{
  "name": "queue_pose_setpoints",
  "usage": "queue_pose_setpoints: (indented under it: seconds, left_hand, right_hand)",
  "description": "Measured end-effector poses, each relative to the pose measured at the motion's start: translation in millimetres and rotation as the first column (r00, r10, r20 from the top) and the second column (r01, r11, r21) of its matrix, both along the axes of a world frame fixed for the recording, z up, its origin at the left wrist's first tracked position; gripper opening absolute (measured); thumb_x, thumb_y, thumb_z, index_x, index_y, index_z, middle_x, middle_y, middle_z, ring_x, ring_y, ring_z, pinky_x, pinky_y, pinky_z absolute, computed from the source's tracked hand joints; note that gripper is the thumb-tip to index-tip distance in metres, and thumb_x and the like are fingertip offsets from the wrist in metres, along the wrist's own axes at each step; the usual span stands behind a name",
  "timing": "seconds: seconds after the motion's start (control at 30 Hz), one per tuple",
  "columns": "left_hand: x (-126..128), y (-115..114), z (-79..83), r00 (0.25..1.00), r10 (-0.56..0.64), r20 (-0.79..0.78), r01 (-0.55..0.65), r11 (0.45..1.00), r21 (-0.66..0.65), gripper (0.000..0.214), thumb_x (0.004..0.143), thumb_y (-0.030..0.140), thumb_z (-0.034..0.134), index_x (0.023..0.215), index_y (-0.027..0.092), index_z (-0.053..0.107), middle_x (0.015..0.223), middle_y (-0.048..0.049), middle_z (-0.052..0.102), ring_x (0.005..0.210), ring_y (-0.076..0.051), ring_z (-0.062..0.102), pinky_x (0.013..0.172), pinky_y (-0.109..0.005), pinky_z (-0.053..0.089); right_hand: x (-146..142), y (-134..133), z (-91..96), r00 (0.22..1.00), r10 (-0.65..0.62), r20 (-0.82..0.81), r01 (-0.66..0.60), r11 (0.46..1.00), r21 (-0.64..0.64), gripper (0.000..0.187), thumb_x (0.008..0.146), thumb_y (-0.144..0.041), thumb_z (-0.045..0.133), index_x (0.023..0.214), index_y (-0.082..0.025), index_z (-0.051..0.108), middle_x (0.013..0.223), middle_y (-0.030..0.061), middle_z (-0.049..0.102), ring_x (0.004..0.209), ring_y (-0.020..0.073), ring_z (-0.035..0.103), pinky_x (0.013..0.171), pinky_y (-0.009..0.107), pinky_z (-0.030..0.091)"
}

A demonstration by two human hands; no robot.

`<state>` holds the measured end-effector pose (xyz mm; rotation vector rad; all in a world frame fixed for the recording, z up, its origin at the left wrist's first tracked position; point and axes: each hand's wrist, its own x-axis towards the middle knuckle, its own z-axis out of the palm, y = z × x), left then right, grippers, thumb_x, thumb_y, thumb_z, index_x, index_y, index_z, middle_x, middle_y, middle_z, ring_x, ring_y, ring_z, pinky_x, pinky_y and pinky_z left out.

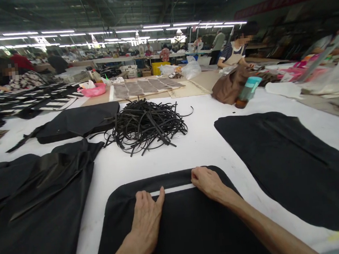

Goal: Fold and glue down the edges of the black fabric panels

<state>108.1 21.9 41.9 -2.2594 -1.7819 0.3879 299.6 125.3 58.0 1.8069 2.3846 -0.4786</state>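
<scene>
Head view: left hand (144, 218) palm down, thumb spread from bent fingers, on a black panel (196, 227) at the near middle of the white surface (201, 148); right hand (208, 182) curled at the panel's far border, fingertips hidden, so pinching cannot be told. Between them, a white band (178, 188), material unclear. Panel and forearms are cut off below. Beyond: tangled black strips (148, 125).
</scene>
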Motion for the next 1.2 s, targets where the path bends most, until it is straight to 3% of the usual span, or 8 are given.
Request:
queue_pose_setpoints:
  seconds: [0.17,0.3,0.4,0.57,0.7,0.87,1.03,1.2]
  left_hand:
    - [12.9,8.4,-9.2,0.994,-0.103,-0.025,0.105,0.991,0.079,0.046,0.073,0.001,0.042,0.115,0.011,0.058,0.123,-0.0158,0.052,0.110,-0.030,0.048,0.095,-0.045,0.037]
    - [19.0,16.7,-6.1,0.985,-0.172,0.020,0.173,0.980,-0.101,0.037,0.070,0.001,0.047,0.104,0.006,0.062,0.102,-0.0160,0.060,0.091,-0.026,0.055,0.078,-0.036,0.049]
    - [21.7,18.3,-3.0,0.986,-0.168,0.019,0.169,0.982,-0.088,0.048,0.069,-0.001,0.047,0.115,0.007,0.055,0.092,-0.0136,0.060,0.080,-0.024,0.057,0.064,-0.033,0.049]
    - [35.7,20.1,-5.4,0.988,-0.152,0.006,0.152,0.988,0.002,0.064,0.072,-0.001,0.044,0.130,0.024,0.042,0.079,-0.0094,0.059,0.070,-0.023,0.057,0.061,-0.035,0.045]
    - [51.9,29.9,-2.7,0.992,-0.113,-0.053,0.108,0.989,-0.098,0.073,0.074,-0.003,0.042,0.134,0.037,0.031,0.071,-0.0078,0.059,0.062,-0.025,0.058,0.056,-0.036,0.041]
    - [62.2,40.0,7.5,0.985,-0.145,-0.098,0.115,0.958,-0.262,0.079,0.075,-0.002,0.043,0.139,0.034,0.015,0.065,-0.0061,0.060,0.061,-0.027,0.060,0.053,-0.036,0.044]
    - [46.8,28.7,5.1,0.975,-0.201,-0.095,0.186,0.972,-0.141,0.068,0.076,0.000,0.043,0.138,0.024,0.027,0.076,-0.0100,0.062,0.068,-0.025,0.060,0.059,-0.036,0.047]
    - [-2.0,7.8,-10.7,0.980,-0.199,-0.025,0.199,0.980,-0.017,0.053,0.073,-0.007,0.036,0.122,0.006,0.051,0.109,-0.0170,0.059,0.096,-0.026,0.056,0.082,-0.037,0.048]
  right_hand:
    - [0.5,0.9,-1.3,1.000,-0.005,0.002,0.005,1.000,-0.001,0.025,0.079,-0.015,0.043,0.081,-0.016,0.067,0.087,0.0099,0.069,0.084,0.0214,0.062,0.067,0.027,0.038]
    - [1.3,2.7,2.5,1.000,-0.002,-0.009,0.002,1.000,-0.024,0.024,0.077,-0.016,0.046,0.082,-0.017,0.069,0.087,0.0103,0.069,0.084,0.0219,0.063,0.066,0.027,0.039]
    - [2.3,3.7,5.6,1.000,-0.002,-0.023,0.001,0.999,-0.043,0.023,0.075,-0.015,0.047,0.082,-0.017,0.069,0.086,0.0104,0.070,0.082,0.0222,0.064,0.064,0.027,0.039]
    - [4.6,4.3,2.7,0.999,-0.008,-0.049,0.006,0.999,-0.042,0.024,0.076,-0.016,0.047,0.083,-0.018,0.069,0.086,0.0101,0.070,0.083,0.0231,0.064,0.065,0.028,0.040]
    - [5.5,4.1,-3.5,0.998,-0.015,-0.058,0.013,0.999,-0.031,0.025,0.076,-0.016,0.045,0.085,-0.018,0.069,0.089,0.0105,0.069,0.085,0.0232,0.063,0.067,0.029,0.041]
    - [5.6,3.8,-4.7,0.998,-0.021,-0.061,0.020,0.999,-0.030,0.023,0.076,-0.018,0.047,0.084,-0.018,0.069,0.087,0.0109,0.070,0.083,0.0227,0.063,0.067,0.028,0.041]
    - [6.6,2.7,-0.6,0.998,-0.010,-0.064,0.009,1.000,-0.022,0.024,0.078,-0.018,0.046,0.085,-0.017,0.068,0.089,0.0105,0.069,0.085,0.0226,0.063,0.069,0.029,0.040]
    - [6.9,2.7,0.3,0.998,-0.013,-0.063,0.011,0.999,-0.040,0.023,0.076,-0.016,0.045,0.079,-0.017,0.068,0.085,0.0094,0.069,0.081,0.0222,0.063,0.064,0.028,0.039]
